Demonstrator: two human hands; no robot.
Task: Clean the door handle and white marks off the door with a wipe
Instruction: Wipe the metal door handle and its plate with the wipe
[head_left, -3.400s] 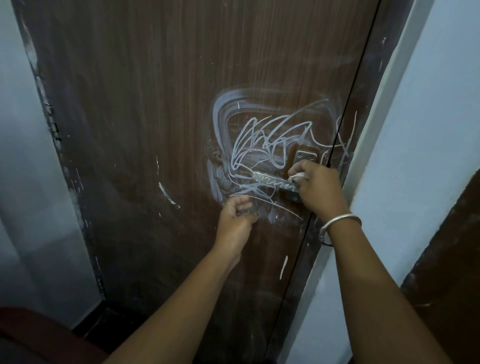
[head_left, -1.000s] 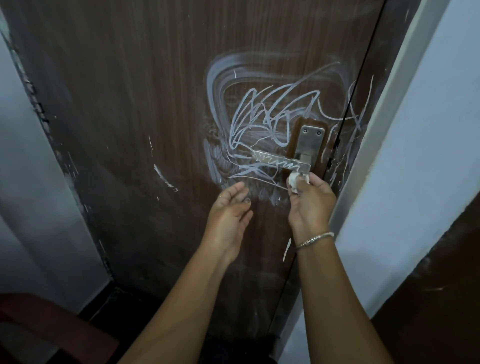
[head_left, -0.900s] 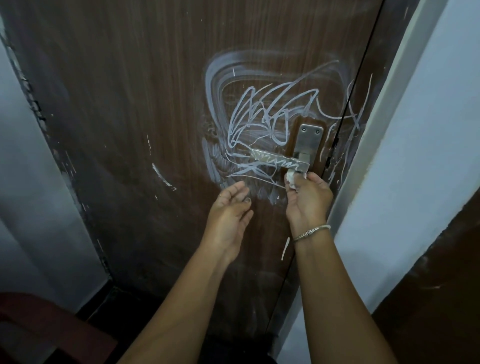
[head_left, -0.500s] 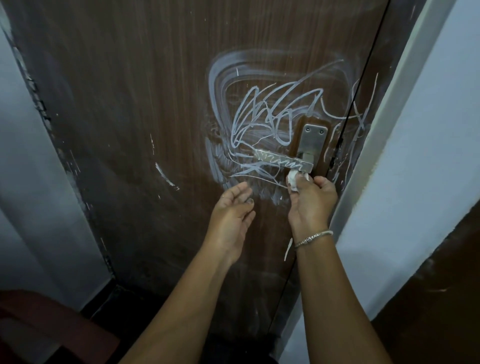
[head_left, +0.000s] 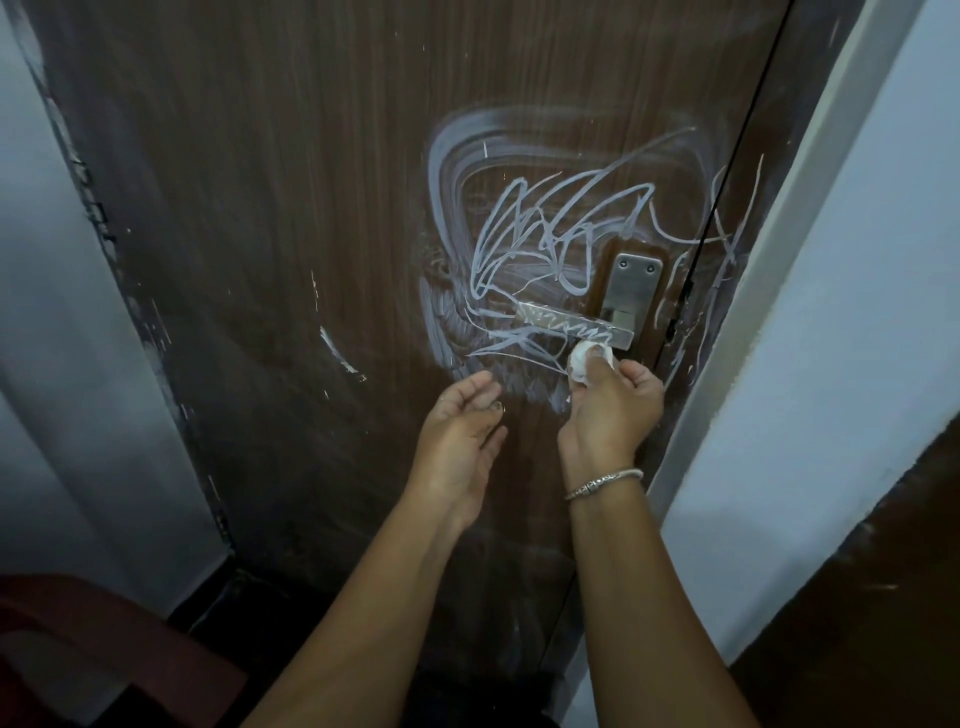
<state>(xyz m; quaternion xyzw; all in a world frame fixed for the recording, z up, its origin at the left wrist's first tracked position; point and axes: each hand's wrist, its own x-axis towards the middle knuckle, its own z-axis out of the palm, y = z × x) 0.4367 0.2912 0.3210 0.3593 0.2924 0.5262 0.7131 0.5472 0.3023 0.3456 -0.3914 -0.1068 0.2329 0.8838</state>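
Grip, right: my right hand (head_left: 610, 410) is clenched on the wipe (head_left: 584, 359), bunched into a small white wad between thumb and fingertips, pressed just under the door handle (head_left: 571, 327).
Grip, left: my left hand (head_left: 460, 436) is released, palm half up, fingers loosely curled, holding nothing, near the door (head_left: 270, 234) beside the right hand.
Wipe handling: I judge it soft, light and limp; it only scrubs where my fingertips back it, so I keep it wadded and pinched close to the working face.
Handle handling: rigid metal, likely smooth under the scribble; best wrapped with the wipe from below and above, then drawn along.
Handle axis: long axis runs almost level, tilted slightly down toward the hinge plate (head_left: 628, 293); free end points toward the door's left edge.
Handle place: near the door's right edge, at mid-height in view.
White marks (head_left: 545, 234): scrawled lines and a broad smeared loop lie above and left of the handle, some crossing onto the frame at the right edge.
Progress: handle and door look still marked; most of the work remains, I think.
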